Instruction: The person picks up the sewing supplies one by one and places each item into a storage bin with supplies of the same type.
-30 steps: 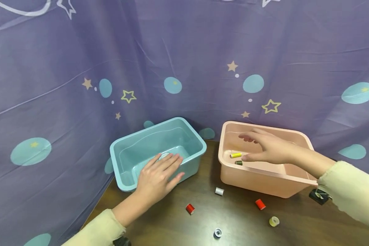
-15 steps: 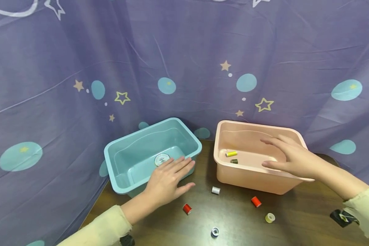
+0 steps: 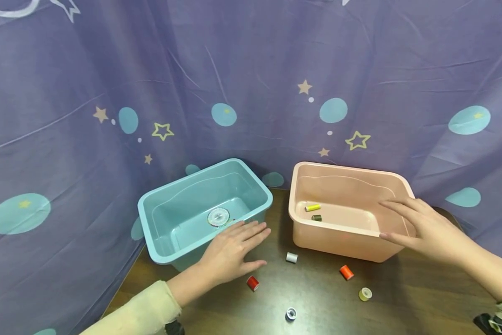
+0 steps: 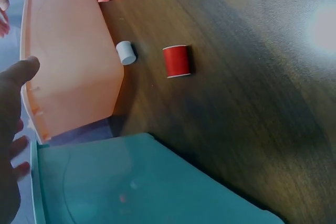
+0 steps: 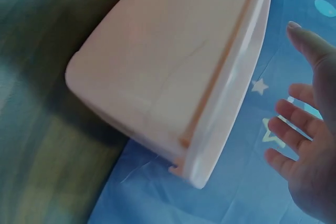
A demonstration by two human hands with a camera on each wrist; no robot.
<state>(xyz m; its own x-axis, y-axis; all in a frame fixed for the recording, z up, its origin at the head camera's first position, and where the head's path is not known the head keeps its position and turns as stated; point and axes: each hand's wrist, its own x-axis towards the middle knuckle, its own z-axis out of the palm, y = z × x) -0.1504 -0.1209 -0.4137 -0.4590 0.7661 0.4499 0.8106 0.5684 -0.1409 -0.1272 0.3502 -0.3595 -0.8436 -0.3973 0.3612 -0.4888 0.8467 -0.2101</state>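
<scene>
We see a purple-blue curtain (image 3: 251, 56) with stars and pale blue blobs behind a dark brown wooden table (image 3: 217, 309). On the table stand two deep plastic bins with rounded corners, a light blue bin (image 3: 198, 193) and a peach-pink bin (image 3: 338, 244), a little apart from each other.

Our left hand (image 3: 234, 253) is at the blue bin's near right side, fingers straight and close together, thumb held away, pinching nothing; whether it touches the rim we cannot tell. Our right hand (image 3: 426, 228) is just beside the pink bin's right end, clear of the rim, its fingers loosely bent and spread from the thumb, gripping nothing.

A round white disc (image 3: 218, 217) with coloured specks along its edge lies in the blue bin, just beyond the left fingertips. In the pink bin, a bright yellow spool (image 3: 312, 207) and a dark green spool (image 3: 316, 217) lie well to the left of the right fingers. On the table are a white spool (image 3: 291, 257), a red spool (image 3: 252, 283) (nearest our left thumb), an orange-red spool (image 3: 346, 272), a pale yellow spool (image 3: 365, 294) and a dark blue spool (image 3: 291, 314) with white ends.
</scene>
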